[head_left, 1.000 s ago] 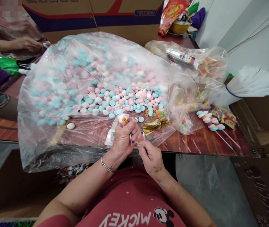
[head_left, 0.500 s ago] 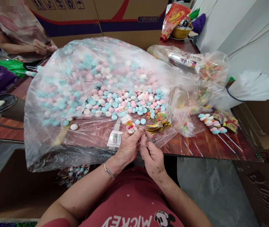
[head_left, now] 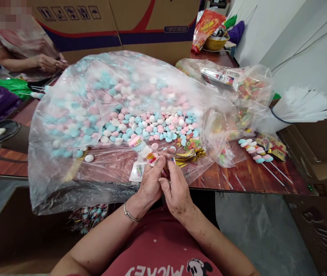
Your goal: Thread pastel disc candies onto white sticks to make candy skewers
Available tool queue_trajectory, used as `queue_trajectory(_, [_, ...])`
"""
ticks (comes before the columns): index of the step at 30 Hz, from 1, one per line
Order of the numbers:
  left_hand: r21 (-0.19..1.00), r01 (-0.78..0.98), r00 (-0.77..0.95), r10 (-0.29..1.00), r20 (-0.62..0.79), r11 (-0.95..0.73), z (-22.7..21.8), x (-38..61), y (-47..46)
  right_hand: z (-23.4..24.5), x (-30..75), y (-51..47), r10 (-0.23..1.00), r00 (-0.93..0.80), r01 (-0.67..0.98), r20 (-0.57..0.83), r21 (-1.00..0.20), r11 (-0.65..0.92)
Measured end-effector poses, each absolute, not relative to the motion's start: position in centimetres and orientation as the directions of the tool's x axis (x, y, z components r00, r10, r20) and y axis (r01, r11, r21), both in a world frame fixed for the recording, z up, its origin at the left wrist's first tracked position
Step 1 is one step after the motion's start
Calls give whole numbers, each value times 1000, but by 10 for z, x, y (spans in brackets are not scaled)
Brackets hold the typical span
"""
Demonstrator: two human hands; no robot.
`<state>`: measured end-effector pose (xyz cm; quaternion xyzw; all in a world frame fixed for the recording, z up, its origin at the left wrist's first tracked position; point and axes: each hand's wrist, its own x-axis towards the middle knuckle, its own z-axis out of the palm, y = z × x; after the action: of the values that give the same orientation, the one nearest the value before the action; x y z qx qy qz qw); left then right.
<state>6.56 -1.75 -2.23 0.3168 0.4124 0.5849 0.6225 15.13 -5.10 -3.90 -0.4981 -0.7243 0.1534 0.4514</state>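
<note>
My left hand (head_left: 151, 180) is closed around the lower part of a candy skewer (head_left: 142, 147), which leans up and left with pink, blue, white and yellow-red pieces in a clear printed wrapper. My right hand (head_left: 177, 188) meets it at the skewer's lower end, fingers bent and thumb close to the left palm. What its fingertips hold is hidden. Just beyond the right fingers lie gold twist ties (head_left: 188, 156). Beside the left hand is a small white printed packet (head_left: 137, 171). Pink, blue and white candies (head_left: 152, 124) spill from a big clear bag (head_left: 74, 180).
Two finished-looking candy skewers (head_left: 257, 151) lie at the right, near a gold box (head_left: 273, 147). White sticks (head_left: 304, 105) stand bundled behind them. A dark lidded mug (head_left: 14, 140) is at the left. Another person's hands (head_left: 48, 63) work at upper left. A large carton (head_left: 117, 30) stands behind.
The skewer has shifted left and tilted further left in my left hand. My right hand has moved left and up, closer against the left. A pink candy now shows beside the skewer.
</note>
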Motion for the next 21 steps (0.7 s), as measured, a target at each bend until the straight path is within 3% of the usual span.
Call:
queue_trajectory(6, [952, -305, 82, 997, 1, 24, -19, 54, -27, -38, 158, -43, 824, -186, 655, 535, -558, 510])
queue_trajectory(9, [970, -221, 352, 936, -16, 100, -1, 19, -17, -32, 176, -43, 797, -312, 712, 517, -428, 556])
queue_trajectory(10, [954, -259, 430, 902, -27, 152, 6, 4, -12, -29, 182, -43, 786, -363, 731, 500, -371, 573])
queue_trajectory(12, [908, -376, 410, 912, -17, 186, 19, -20, 1, -23, 191, -44, 744, -464, 741, 480, -250, 623])
queue_trajectory(14, [910, -353, 414, 908, -57, 218, 27, -33, 10, -17, 194, -46, 684, -554, 710, 474, -161, 686])
queue_trajectory(16, [940, -143, 578, 798, -174, 309, 28, -32, 12, -13, 192, -47, 631, -617, 675, 470, -96, 731])
queue_trajectory(18, [919, 94, 735, 596, -324, 383, 23, -23, 10, -11, 188, -47, 605, -646, 662, 465, -53, 748])
queue_trajectory(21, [845, 184, 842, 363, -399, 503, 10, -10, 1, -9, 186, -48, 582, -686, 642, 436, -12, 766])
